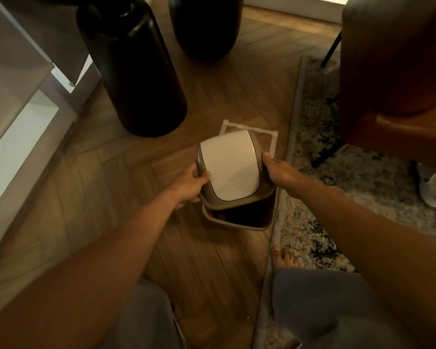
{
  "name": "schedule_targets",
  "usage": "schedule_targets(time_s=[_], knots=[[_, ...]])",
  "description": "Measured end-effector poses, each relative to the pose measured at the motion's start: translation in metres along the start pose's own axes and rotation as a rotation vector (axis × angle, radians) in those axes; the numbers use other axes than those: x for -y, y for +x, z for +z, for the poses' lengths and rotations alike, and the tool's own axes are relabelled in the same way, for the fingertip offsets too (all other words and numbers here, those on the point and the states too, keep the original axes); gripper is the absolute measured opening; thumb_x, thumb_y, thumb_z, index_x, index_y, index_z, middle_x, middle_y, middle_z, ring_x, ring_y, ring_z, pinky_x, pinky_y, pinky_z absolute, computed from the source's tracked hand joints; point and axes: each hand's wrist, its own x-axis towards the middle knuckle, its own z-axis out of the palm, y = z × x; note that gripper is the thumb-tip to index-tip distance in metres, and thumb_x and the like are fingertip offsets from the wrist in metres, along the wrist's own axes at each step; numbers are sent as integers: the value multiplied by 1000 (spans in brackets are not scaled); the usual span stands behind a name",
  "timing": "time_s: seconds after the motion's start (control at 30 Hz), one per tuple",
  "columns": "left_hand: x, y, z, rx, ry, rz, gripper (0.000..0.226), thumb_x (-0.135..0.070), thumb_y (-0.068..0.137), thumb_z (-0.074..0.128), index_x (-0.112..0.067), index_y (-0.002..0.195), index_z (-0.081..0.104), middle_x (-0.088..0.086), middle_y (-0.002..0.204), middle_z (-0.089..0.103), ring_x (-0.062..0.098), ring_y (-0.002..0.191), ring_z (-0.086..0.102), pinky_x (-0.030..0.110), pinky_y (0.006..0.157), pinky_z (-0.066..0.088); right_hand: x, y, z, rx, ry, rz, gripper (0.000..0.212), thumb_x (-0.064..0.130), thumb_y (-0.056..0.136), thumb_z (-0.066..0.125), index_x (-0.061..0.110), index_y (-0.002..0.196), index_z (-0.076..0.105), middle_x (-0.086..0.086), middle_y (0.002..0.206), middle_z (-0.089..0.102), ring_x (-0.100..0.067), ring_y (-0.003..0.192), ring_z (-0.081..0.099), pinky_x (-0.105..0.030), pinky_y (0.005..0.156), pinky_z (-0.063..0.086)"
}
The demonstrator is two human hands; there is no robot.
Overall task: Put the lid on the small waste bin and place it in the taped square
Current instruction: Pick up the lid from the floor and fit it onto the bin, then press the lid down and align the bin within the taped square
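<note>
Beige plastic forms the lid [228, 170], with a white swing flap in its middle; it is held tilted over the bin [239, 217], whose dark opening shows below the lid's near edge (so the lid is not seated). The left hand [189, 186] grasps the lid's left side, thumb on top near the flap, and the right hand [278, 171] grasps its right side. The bin stands on the wooden floor [116, 197], at the near edge of the taped square [249, 132], whose far side and right side show beyond the lid. A patterned rug [320, 152] lies just right of the bin. Two dark vases [134, 71] stand further off on the floor, and a brown chair [398, 71] stands over the rug.
</note>
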Motion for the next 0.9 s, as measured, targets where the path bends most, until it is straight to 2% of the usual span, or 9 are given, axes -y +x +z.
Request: schedule_targets(time_s=[0.1, 0.2, 0.33, 0.43, 0.53, 0.63, 0.73, 0.83, 0.9], knots=[[2, 1, 5, 1, 46, 12, 64, -34, 98, 59, -40, 153, 27, 3, 144, 53, 25, 122, 55, 43, 83, 53, -8, -4, -1, 19, 5, 58, 81, 67, 100, 28, 7, 153, 41, -16, 156, 43, -34, 138, 45, -37, 105, 39], [3, 2, 9, 10, 62, 27, 63, -31, 99, 58, -39, 153, 27, 4, 146, 52, 26, 122, 56, 43, 83, 55, -12, -7, -3, 42, 15, 98, 86, 71, 98, 29, 7, 155, 38, -15, 158, 40, -34, 139, 44, -42, 107, 40], [3, 5, 10, 13, 86, 44, 65, -31, 99, 57, -39, 155, 24, 3, 151, 47, 28, 126, 54, 43, 83, 55, -15, -12, -3, 40, 15, 84, 87, 71, 98, 26, 6, 154, 39, -15, 158, 40, -34, 138, 44, -37, 98, 40], [2, 8, 11, 15, 114, 74, 63, -31, 99, 58, -38, 154, 28, 4, 148, 49, 28, 124, 55, 36, 76, 54, -18, -16, -5, 25, -9, 80, 94, 76, 95, 23, 4, 154, 38, -17, 158, 40, -35, 139, 44, -39, 102, 39], [2, 9, 10, 36, 139, 96, 62, -31, 98, 59, -38, 153, 30, 4, 138, 56, 23, 114, 58, 32, 72, 53, -24, -19, -11, 72, -10, 97, 97, 81, 91, 24, 9, 157, 34, -15, 159, 39, -34, 140, 43, -41, 99, 39], [2, 10, 7, 56, 176, 121, 64, -29, 97, 61, -40, 152, 31, 2, 132, 58, 24, 117, 59, 39, 86, 55, -32, -24, -17, 129, -17, 123, 98, 83, 89, 23, 13, 156, 36, -15, 153, 47, -36, 130, 52, -51, 104, 43], [0, 9, 4, 84, 239, 168, 68, -31, 95, 64, -38, 153, 30, 3, 142, 53, 25, 126, 54, 47, 101, 50, -39, -29, -22, 195, -12, 130, 98, 87, 85, 24, 17, 153, 41, -12, 147, 53, -35, 117, 60, -51, 97, 47], [-2, 5, 2, 113, 295, 180, 74, -32, 93, 65, -37, 155, 24, 3, 145, 48, 23, 123, 55, 45, 98, 53, -46, -34, -25, 262, 0, 152, 103, 93, 78, 28, 20, 149, 44, -11, 141, 57, -31, 107, 64, -48, 91, 49], [-2, 4, 1, 127, 324, 181, 75, -31, 93, 67, -33, 155, 26, 4, 149, 46, 23, 124, 55, 45, 96, 54, -51, -37, -25, 299, -1, 168, 106, 93, 76, 32, 18, 150, 43, -13, 140, 57, -33, 109, 65, -51, 95, 49]])
